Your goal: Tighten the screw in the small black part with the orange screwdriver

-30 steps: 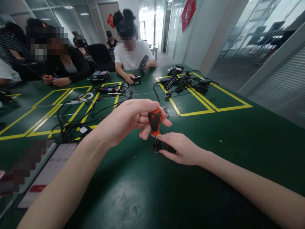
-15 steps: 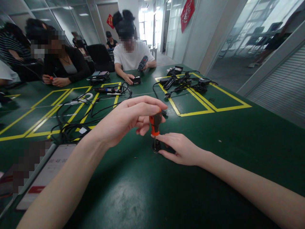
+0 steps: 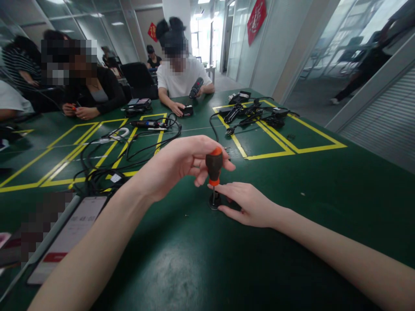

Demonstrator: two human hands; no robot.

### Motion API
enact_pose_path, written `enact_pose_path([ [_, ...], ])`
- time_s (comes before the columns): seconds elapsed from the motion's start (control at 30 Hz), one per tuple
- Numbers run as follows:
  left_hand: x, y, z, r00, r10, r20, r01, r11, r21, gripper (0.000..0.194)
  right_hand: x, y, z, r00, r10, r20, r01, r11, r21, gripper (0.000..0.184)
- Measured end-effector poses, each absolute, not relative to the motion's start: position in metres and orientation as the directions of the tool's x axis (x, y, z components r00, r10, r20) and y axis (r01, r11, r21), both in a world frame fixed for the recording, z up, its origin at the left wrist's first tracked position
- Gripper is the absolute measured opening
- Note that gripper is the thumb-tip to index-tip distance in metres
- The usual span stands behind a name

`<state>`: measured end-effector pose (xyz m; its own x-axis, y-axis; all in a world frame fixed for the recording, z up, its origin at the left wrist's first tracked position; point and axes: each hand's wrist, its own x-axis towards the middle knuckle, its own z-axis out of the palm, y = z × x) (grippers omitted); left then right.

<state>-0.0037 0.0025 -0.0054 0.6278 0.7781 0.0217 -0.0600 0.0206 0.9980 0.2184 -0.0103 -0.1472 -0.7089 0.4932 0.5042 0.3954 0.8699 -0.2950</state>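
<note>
While left hand [image 3: 186, 156] gripped screwdriver [image 3: 214, 166] upright, tip down at black part [image 3: 212, 203] on counter [image 3: 227, 268], right hand [image 3: 249, 204] pinched that part, apparently mid-screwing, and next turn likely needed a steady hold.

Free room is offered on the green surface [image 3: 181, 276] between the left forearm [image 3: 106, 242] and right forearm [image 3: 330, 239], and past the latter. From above, the small black part [image 3: 212, 204] is blocked by the upright screwdriver [image 3: 214, 166] and left grip [image 3: 181, 162]; its right side is closed off by the right grip [image 3: 248, 205]. Leftward passage is obstructed by a phone [image 3: 69, 235] and looped black cables [image 3: 99, 176]; far-right passage, by a cable heap [image 3: 254, 110].
</note>
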Motion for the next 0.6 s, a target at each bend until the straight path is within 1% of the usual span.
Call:
enact_pose_path([
  [0.17, -0.0041, 0.0044, -0.0086, 0.614, 0.789, 0.014, -0.063, 0.032, 0.997, 0.023, 0.2181, -0.0096, -0.1476, -0.708, 0.497, 0.501, 0.398, 0.867, -0.299, 0.039],
  [0.4, -0.0051, 0.0031, -0.0094, 0.609, 0.793, 0.018, -0.025, -0.003, 1.0, 0.026, 0.2187, -0.0098, -0.1478, -0.71, 0.499, 0.497, 0.399, 0.867, -0.299, 0.041],
  [0.6, -0.0044, 0.0029, -0.0073, 0.632, 0.775, 0.027, -0.062, 0.016, 0.998, 0.031, 0.2189, -0.0098, -0.1483, -0.712, 0.498, 0.495, 0.394, 0.867, -0.305, 0.041],
])
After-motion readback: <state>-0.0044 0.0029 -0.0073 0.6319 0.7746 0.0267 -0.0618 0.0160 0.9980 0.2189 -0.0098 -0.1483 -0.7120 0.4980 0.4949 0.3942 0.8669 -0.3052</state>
